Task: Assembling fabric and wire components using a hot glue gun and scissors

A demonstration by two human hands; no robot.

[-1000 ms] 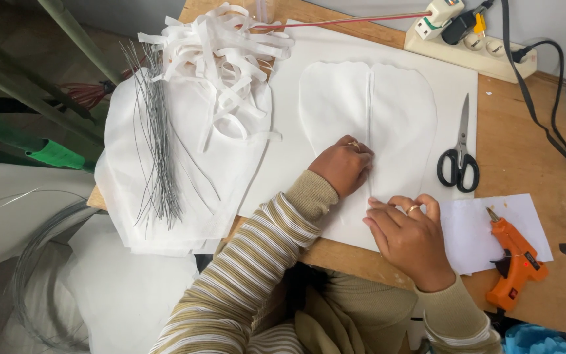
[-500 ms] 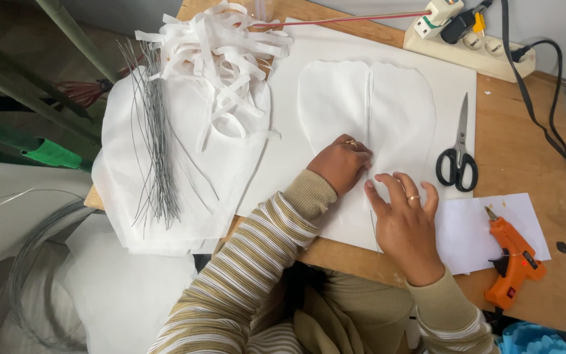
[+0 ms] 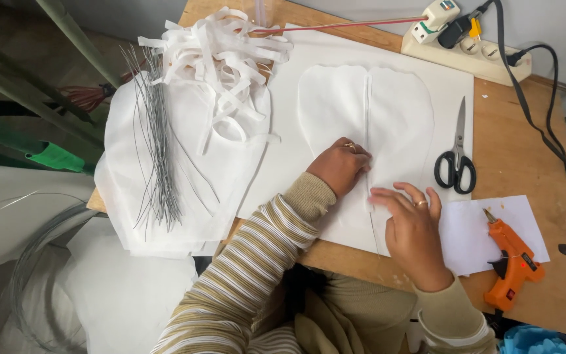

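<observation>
Petal-shaped sheet (image 3: pixel 368 124) lies on table (image 3: pixel 512 177). Scissors (image 3: pixel 456 157) just right of sheet; glue gun (image 3: pixel 511 262) right and nearer the person; power strip (image 3: pixel 466 46) behind; wire bundle (image 3: pixel 158 157) well left, strip pile (image 3: pixel 221 59) left-behind.

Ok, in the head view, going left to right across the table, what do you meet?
Bundle of thin grey wires → pile of white strips → left hand on the white petal-shaped piece → right hand → black-handled scissors → orange glue gun.

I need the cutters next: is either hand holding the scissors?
No, the scissors lie untouched on the table, right of the white petal-shaped piece under both hands.
</observation>
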